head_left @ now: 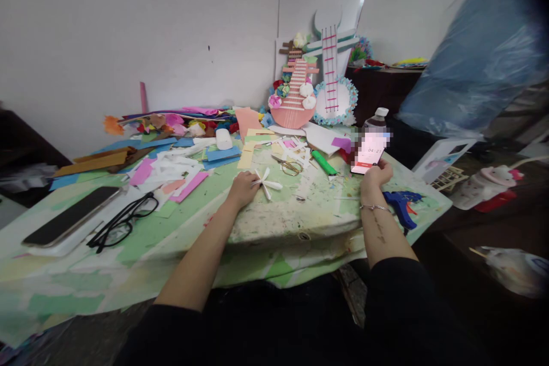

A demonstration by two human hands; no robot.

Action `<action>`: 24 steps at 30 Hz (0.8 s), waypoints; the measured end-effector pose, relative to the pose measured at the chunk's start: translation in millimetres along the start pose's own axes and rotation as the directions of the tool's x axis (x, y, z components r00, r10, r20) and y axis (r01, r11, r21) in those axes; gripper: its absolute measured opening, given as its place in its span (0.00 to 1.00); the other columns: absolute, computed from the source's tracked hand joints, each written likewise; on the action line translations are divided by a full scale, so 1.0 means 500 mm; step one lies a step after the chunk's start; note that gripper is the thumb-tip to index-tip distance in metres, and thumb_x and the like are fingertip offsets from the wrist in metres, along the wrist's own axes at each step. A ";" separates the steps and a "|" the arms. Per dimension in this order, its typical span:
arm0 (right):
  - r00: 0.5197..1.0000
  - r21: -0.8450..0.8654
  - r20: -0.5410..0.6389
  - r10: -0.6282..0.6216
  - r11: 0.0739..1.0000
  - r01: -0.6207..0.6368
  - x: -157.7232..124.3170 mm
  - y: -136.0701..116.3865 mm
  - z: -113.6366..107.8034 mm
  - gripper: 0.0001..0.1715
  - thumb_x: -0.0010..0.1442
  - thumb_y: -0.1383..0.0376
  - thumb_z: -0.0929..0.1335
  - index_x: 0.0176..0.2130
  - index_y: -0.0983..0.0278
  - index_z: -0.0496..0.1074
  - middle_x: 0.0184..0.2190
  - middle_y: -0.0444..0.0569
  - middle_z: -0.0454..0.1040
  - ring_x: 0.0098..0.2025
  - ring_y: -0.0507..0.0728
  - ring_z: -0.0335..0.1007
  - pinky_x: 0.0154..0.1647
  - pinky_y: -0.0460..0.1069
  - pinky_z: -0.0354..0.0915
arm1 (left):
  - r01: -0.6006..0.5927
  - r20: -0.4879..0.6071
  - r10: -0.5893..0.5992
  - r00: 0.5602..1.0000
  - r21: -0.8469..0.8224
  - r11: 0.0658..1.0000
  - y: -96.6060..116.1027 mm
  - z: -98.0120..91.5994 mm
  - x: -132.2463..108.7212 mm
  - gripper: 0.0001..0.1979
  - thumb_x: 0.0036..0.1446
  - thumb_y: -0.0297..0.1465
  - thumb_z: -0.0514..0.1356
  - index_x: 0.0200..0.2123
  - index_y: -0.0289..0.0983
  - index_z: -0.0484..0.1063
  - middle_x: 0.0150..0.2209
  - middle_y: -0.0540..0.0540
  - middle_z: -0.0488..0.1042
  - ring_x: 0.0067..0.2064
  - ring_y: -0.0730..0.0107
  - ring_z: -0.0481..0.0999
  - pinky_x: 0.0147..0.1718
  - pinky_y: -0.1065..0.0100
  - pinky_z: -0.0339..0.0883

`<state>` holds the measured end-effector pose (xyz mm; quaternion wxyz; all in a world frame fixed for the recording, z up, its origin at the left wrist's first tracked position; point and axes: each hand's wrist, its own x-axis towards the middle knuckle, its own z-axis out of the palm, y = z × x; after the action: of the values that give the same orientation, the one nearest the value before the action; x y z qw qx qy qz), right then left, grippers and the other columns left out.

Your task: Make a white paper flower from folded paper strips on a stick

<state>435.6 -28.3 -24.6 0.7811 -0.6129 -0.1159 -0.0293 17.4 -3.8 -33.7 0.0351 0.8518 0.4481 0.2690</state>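
Mid-frame, the left hand [245, 189] pinches a white flower [270, 185]; at right, the right hand [380, 175] grasps a partly pixelated phone [368, 160].

White flower-shaped piece [270, 185], slim petals splayed, in left fingers [252, 180], phone [369, 155], pinkish screen lit, tilted in right fingers [374, 167]

On the counter [315, 218], eyeglasses [127, 218] lie right of a smartphone [72, 215]; scissors [287, 164] lie behind and right of the paper flower [271, 185] in the left hand [245, 190], left of what is probably a utility knife [323, 163]; a glue gun [402, 206] sits right of the right hand [380, 174].
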 end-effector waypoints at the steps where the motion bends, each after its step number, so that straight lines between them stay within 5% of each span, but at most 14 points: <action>1: 1.000 -0.002 -0.001 -0.001 1.000 0.001 0.000 0.000 0.000 0.17 0.44 0.79 0.60 0.33 0.68 0.69 0.30 0.44 0.70 0.35 0.53 0.70 0.45 0.52 0.69 | 0.001 0.001 -0.001 1.000 0.000 1.000 0.000 0.000 0.000 0.09 0.57 0.32 0.56 0.33 0.37 0.76 0.34 0.43 0.74 0.40 0.60 0.71 0.43 0.60 0.64; 24: 0.997 -0.084 0.053 -0.053 0.995 0.057 0.003 0.011 -0.003 0.24 0.41 0.80 0.61 0.40 0.67 0.68 0.35 0.44 0.72 0.39 0.53 0.71 0.48 0.51 0.67 | 0.007 0.005 -0.007 1.000 -0.002 1.000 -0.002 0.001 0.001 0.10 0.57 0.34 0.56 0.33 0.38 0.76 0.34 0.43 0.74 0.40 0.60 0.71 0.43 0.61 0.64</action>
<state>438.6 -28.1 -29.9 0.7497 -0.6430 -0.1511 -0.0402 17.2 -2.8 -33.9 0.0384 0.8509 0.4507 0.2672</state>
